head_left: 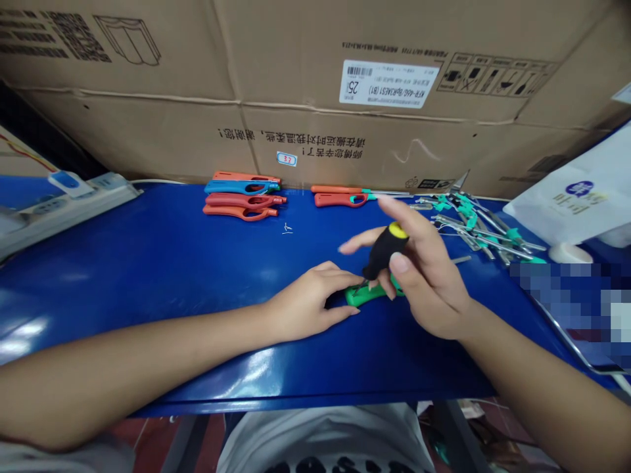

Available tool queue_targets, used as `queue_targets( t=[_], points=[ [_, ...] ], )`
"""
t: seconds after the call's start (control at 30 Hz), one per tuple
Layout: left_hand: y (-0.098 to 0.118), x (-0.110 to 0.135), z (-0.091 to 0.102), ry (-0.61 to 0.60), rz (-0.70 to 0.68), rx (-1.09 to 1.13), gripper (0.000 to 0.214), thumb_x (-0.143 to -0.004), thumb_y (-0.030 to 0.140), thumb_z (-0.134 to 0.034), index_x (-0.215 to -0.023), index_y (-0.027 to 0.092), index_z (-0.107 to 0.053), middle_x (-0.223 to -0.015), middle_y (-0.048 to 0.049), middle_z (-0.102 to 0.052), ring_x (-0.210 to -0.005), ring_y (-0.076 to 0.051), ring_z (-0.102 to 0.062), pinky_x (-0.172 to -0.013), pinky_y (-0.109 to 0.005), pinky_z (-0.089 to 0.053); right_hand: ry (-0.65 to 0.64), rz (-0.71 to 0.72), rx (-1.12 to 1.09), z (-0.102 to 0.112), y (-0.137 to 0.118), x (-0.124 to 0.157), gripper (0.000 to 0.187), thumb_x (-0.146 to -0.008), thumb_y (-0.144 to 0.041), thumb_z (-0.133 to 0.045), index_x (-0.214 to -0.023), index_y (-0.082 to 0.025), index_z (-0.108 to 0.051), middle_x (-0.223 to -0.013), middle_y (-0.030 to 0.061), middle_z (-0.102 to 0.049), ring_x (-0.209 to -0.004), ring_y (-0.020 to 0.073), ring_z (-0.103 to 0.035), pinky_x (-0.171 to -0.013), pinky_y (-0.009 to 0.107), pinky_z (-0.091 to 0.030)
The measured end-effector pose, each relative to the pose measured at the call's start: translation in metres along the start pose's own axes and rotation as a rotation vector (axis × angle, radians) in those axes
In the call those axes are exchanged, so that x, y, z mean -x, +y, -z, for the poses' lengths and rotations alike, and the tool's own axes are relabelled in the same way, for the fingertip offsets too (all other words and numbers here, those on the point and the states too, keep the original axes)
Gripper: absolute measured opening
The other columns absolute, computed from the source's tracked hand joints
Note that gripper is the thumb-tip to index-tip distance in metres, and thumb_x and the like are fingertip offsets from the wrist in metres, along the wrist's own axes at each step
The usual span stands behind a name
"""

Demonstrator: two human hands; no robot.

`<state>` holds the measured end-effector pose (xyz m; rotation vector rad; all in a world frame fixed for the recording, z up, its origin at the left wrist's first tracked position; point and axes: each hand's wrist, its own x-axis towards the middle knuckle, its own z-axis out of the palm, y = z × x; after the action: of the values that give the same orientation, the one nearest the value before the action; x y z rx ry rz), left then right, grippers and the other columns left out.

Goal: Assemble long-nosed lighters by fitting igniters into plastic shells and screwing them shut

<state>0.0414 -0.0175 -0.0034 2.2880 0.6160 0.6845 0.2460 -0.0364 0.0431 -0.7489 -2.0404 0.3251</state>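
Observation:
My left hand (306, 302) lies on the blue table with thumb and fingers closed around the near end of a green lighter handle (363, 295). A short screwdriver (384, 253) with a black and yellow grip is held in my right hand (436, 282), mainly by thumb and fingers, with the index finger raised. Its shaft slants down to the green handle and its tip seems to touch it. Part of the green handle is hidden behind my right fingers.
Several orange, red and blue lighter casings (242, 200) are stacked at the back. Two orange-red lighters (340, 199) lie beside them. Metal lighter tubes with green parts (473, 223) are heaped at right, near a white bag (576, 184). A power strip (64, 207) sits left; cardboard (276, 79) stands behind.

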Motion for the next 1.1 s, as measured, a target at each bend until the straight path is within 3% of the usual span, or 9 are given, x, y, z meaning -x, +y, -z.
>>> queue_targets(
  t=[0.17, 0.23, 0.37, 0.47, 0.6, 0.67, 0.77, 0.87, 1.1],
  points=[
    [-0.001, 0.001, 0.000, -0.018, 0.004, -0.009, 0.030, -0.092, 0.022, -0.069, -0.122, 0.020, -0.068, -0.119, -0.0076, -0.073, -0.105, -0.023, -0.063, -0.096, -0.038, -0.050, 0.231, 0.179, 0.218, -0.002, 0.002, 0.001, 0.052, -0.086, -0.024, -0.077, -0.135, -0.030, -0.061, -0.104, 0.0039, -0.076, -0.069, 0.0180, -0.071, -0.058, 0.031, -0.059],
    [-0.001, 0.001, 0.000, -0.018, 0.009, -0.004, 0.032, -0.092, 0.022, -0.070, -0.124, 0.020, -0.066, -0.118, -0.0073, -0.073, -0.105, -0.023, -0.063, -0.096, -0.038, -0.050, 0.247, 0.258, 0.260, 0.000, 0.002, 0.001, 0.048, -0.090, -0.026, -0.073, -0.136, -0.029, -0.061, -0.097, 0.0046, -0.076, -0.069, 0.0194, -0.071, -0.059, 0.033, -0.059],
    [0.000, 0.001, 0.000, -0.007, 0.011, -0.008, 0.031, -0.091, 0.021, -0.072, -0.121, 0.018, -0.067, -0.117, -0.0075, -0.073, -0.106, -0.023, -0.063, -0.098, -0.038, -0.049, 0.064, 0.076, -0.055, -0.001, -0.002, 0.002, 0.044, -0.102, -0.021, -0.046, -0.145, -0.028, -0.051, -0.116, 0.0089, -0.073, -0.079, 0.0183, -0.072, -0.058, 0.031, -0.060],
    [0.000, 0.000, 0.000, -0.012, 0.007, -0.006, 0.027, -0.091, 0.020, -0.072, -0.118, 0.018, -0.068, -0.116, -0.0072, -0.073, -0.105, -0.023, -0.064, -0.098, -0.037, -0.049, 0.125, 0.097, -0.111, -0.005, -0.001, 0.001, 0.042, -0.096, -0.018, -0.058, -0.137, -0.026, -0.057, -0.106, 0.0071, -0.074, -0.075, 0.0178, -0.070, -0.057, 0.031, -0.058],
    [0.000, 0.000, -0.001, -0.013, -0.001, -0.002, 0.030, -0.091, 0.019, -0.071, -0.120, 0.019, -0.067, -0.117, -0.0062, -0.073, -0.105, -0.021, -0.064, -0.098, -0.036, -0.048, 0.251, 0.302, 0.135, -0.006, 0.002, 0.000, 0.049, -0.083, -0.017, -0.078, -0.128, -0.025, -0.064, -0.092, 0.0055, -0.075, -0.069, 0.0192, -0.067, -0.058, 0.032, -0.057],
    [0.000, 0.000, -0.001, -0.011, -0.003, -0.003, 0.032, -0.091, 0.019, -0.072, -0.122, 0.019, -0.066, -0.119, -0.0063, -0.073, -0.107, -0.022, -0.064, -0.099, -0.036, -0.048, 0.215, 0.337, 0.134, -0.004, 0.000, 0.001, 0.045, -0.089, -0.021, -0.072, -0.133, -0.024, -0.063, -0.098, 0.0077, -0.076, -0.073, 0.0198, -0.068, -0.057, 0.032, -0.057],
    [0.000, 0.001, 0.000, -0.022, 0.006, -0.001, 0.029, -0.091, 0.019, -0.071, -0.119, 0.018, -0.067, -0.118, -0.0065, -0.073, -0.107, -0.023, -0.063, -0.099, -0.038, -0.048, 0.075, 0.129, -0.128, -0.002, -0.004, 0.003, 0.043, -0.102, -0.022, -0.047, -0.145, -0.026, -0.053, -0.117, 0.0099, -0.073, -0.066, 0.0152, -0.066, -0.051, 0.029, -0.056],
    [0.000, 0.001, 0.001, -0.039, 0.014, -0.007, 0.027, -0.091, 0.020, -0.071, -0.118, 0.018, -0.068, -0.119, -0.0071, -0.073, -0.108, -0.024, -0.064, -0.100, -0.039, -0.048, 0.013, 0.011, -0.332, -0.002, -0.003, 0.004, 0.041, -0.105, -0.021, -0.038, -0.141, -0.029, -0.056, -0.107, 0.0061, -0.074, -0.051, 0.0100, -0.057, -0.039, 0.023, -0.048],
    [0.000, 0.000, 0.000, -0.020, 0.011, -0.020, 0.032, -0.093, 0.024, -0.070, -0.124, 0.020, -0.065, -0.121, -0.0079, -0.072, -0.109, -0.023, -0.065, -0.099, -0.040, -0.049, 0.179, 0.288, -0.047, -0.005, 0.008, 0.004, 0.047, -0.098, -0.008, -0.042, -0.139, -0.025, -0.059, -0.100, 0.0081, -0.073, -0.078, 0.0185, -0.068, -0.057, 0.030, -0.060]
  ],
)
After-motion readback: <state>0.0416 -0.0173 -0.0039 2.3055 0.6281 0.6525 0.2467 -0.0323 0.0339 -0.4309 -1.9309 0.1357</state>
